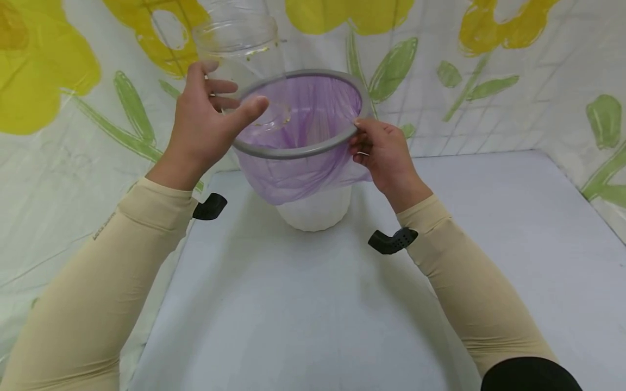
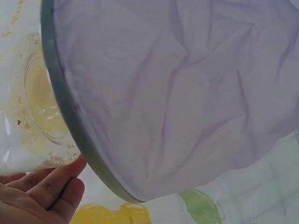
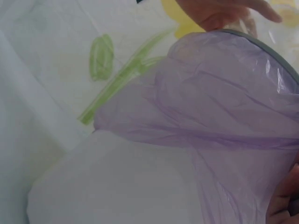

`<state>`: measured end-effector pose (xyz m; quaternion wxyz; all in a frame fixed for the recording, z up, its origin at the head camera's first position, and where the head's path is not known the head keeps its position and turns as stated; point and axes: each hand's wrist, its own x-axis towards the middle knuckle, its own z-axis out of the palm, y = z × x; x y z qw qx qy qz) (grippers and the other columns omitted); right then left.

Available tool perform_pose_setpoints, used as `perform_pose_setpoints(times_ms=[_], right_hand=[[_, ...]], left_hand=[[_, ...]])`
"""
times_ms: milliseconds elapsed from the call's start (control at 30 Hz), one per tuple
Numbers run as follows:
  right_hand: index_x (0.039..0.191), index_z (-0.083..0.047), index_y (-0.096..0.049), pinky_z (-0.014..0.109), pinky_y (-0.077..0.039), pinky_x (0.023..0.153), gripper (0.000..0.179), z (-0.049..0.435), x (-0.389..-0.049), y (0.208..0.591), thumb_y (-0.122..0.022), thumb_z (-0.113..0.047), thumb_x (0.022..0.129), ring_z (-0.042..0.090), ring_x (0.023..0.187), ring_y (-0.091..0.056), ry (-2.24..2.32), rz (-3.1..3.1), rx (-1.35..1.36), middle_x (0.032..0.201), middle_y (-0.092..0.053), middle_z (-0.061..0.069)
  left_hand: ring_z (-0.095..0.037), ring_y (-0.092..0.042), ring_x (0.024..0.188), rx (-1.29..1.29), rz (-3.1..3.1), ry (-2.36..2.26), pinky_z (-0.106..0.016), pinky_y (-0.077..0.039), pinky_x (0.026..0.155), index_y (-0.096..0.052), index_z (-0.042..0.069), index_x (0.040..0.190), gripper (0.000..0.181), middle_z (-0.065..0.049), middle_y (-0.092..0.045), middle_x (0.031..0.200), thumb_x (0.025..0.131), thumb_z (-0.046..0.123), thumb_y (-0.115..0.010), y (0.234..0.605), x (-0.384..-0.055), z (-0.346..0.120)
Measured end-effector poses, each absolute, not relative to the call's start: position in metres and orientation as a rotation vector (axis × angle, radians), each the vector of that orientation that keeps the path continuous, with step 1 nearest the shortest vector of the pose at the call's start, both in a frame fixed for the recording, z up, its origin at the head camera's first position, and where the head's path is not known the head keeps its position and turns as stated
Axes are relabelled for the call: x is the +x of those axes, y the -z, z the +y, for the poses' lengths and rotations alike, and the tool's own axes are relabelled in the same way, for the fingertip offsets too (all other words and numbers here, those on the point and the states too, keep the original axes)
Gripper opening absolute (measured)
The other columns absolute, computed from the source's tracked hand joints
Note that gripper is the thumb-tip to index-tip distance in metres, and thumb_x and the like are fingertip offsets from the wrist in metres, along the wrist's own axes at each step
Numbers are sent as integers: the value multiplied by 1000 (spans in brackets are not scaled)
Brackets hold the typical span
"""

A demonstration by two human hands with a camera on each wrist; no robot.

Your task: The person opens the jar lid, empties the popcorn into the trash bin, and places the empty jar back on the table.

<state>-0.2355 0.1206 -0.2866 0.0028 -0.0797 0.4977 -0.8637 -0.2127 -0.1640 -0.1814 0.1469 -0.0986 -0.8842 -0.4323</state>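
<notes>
A white trash bin point(image 1: 315, 209) stands on the table, lined with a thin purple bag point(image 1: 293, 179) folded over its grey rim ring point(image 1: 293, 152). My left hand point(image 1: 205, 117) holds a clear plastic jar point(image 1: 244, 60) at the bin's left side, thumb in front and fingers along the jar's wall. The jar's lower part overlaps the bin's opening in the head view. Yellowish bits and residue cling to the jar point(image 2: 42, 98) in the left wrist view. My right hand point(image 1: 383, 149) pinches the grey ring on the right, thumb on top and fingers curled beneath.
A pale table point(image 1: 293, 304) lies under the bin. Behind it hangs a white sheet point(image 1: 533, 108) painted with yellow flowers and green leaves. A dark rounded object point(image 1: 530, 374) shows at the bottom right, by the right sleeve.
</notes>
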Motion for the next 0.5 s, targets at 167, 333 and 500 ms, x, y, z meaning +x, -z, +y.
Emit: perform_pose_setpoints(times_ms=[167, 333, 500], right_hand=[[72, -13, -73, 23, -49, 58, 31, 121, -237, 287, -63, -15, 101, 13, 60, -62, 2719, 1551, -256, 64, -67, -1], [72, -13, -73, 23, -50, 58, 31, 121, -238, 286, -62, -15, 102, 13, 60, -62, 2715, 1550, -258, 64, -67, -1], [71, -13, -73, 23, -49, 58, 32, 122, -238, 285, -61, -14, 101, 13, 59, -62, 2723, 1541, -261, 63, -66, -2]], left_hand=[[-21, -63, 127, -315, -2557, 1315, -42, -51, 99, -29, 21, 157, 94, -6, -56, 148, 85, 53, -79, 180, -202, -161], [-19, -63, 127, -351, -2568, 1348, -42, -52, 98, -30, 22, 157, 92, -4, -57, 146, 85, 50, -80, 181, -189, -159], [-18, -64, 125, -402, -2571, 1370, -41, -53, 97, -32, 22, 156, 90, -2, -59, 144, 85, 49, -81, 182, -177, -155]])
